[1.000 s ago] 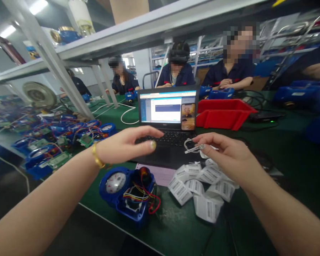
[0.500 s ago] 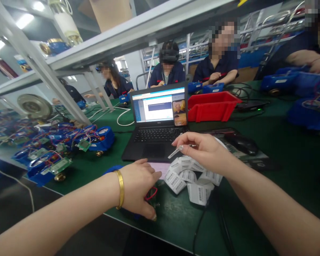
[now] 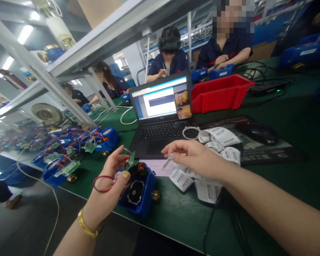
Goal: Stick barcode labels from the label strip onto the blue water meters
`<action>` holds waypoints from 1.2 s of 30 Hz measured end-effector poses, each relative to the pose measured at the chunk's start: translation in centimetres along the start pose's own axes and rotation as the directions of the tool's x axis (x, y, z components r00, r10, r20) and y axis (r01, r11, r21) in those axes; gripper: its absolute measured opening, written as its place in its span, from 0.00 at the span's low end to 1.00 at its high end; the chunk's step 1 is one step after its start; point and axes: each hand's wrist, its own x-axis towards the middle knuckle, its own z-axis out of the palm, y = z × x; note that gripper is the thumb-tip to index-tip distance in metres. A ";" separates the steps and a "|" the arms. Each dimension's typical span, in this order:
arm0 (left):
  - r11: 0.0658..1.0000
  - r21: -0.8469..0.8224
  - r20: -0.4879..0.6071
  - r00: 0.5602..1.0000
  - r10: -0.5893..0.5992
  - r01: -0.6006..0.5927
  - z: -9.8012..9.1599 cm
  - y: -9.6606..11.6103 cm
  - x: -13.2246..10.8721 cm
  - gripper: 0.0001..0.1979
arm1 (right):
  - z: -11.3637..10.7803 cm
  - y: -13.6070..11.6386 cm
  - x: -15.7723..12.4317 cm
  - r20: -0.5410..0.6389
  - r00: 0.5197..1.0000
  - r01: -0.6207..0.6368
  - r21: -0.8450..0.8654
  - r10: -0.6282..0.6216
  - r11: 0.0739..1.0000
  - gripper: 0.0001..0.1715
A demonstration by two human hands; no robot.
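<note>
My left hand [image 3: 113, 172] is closed on a small green circuit board [image 3: 130, 161], held up on edge between fingers and thumb. Red and dark wires loop from it over the hand. Just right of that hand sits an open blue meter housing [image 3: 148, 192], with a black square part inside and a brass fitting [image 3: 156, 195] on its side. Between thumb and fingertips, my right hand [image 3: 194, 156] pinches a narrow barcode label [image 3: 167, 162]. Beneath this hand lies a curled strip of white barcode labels [image 3: 209, 190], partly covered by it.
A laptop [image 3: 152, 137] stands open behind a pink paper [image 3: 160, 171]. A red bin [image 3: 221, 96] and a black mouse [image 3: 257, 131] are to the right. Several wired blue meters [image 3: 61, 169] crowd the left. Co-workers sit across the green table [image 3: 181, 220].
My left hand has turned over and lifted the circuit board, uncovering the blue housing. My right hand still pinches the label, close to the same spot. The camera view has shifted.
</note>
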 end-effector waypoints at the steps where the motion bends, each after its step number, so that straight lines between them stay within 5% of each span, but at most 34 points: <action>1: 1.000 -0.002 -0.057 0.998 -0.018 0.018 0.3 -0.6 -0.3 0.29 | 0.9 0.1 -0.1 0.053 0.999 0.003 0.018 -0.004 1.000 0.03; 6: 0.999 -0.031 -0.148 0.989 -0.017 0.012 1.6 -1.3 -0.5 0.31 | 4.3 1.2 -0.9 0.164 0.986 -0.012 0.137 -0.011 0.990 0.06; 12: 0.996 0.081 -0.201 0.980 -0.003 0.020 2.0 0.3 -0.2 0.31 | 5.9 2.1 -1.1 0.064 0.997 0.027 0.105 -0.034 0.994 0.10; 20: 0.999 0.049 -0.223 0.975 0.005 0.006 2.6 0.4 -0.2 0.29 | 7.1 2.7 -0.8 -0.055 0.996 0.074 0.009 -0.074 0.997 0.12; 36: 0.993 -0.066 -0.240 0.964 -0.114 0.101 2.6 -0.1 -0.1 0.34 | 7.3 2.6 -0.7 -0.113 0.993 0.037 -0.013 -0.039 0.999 0.11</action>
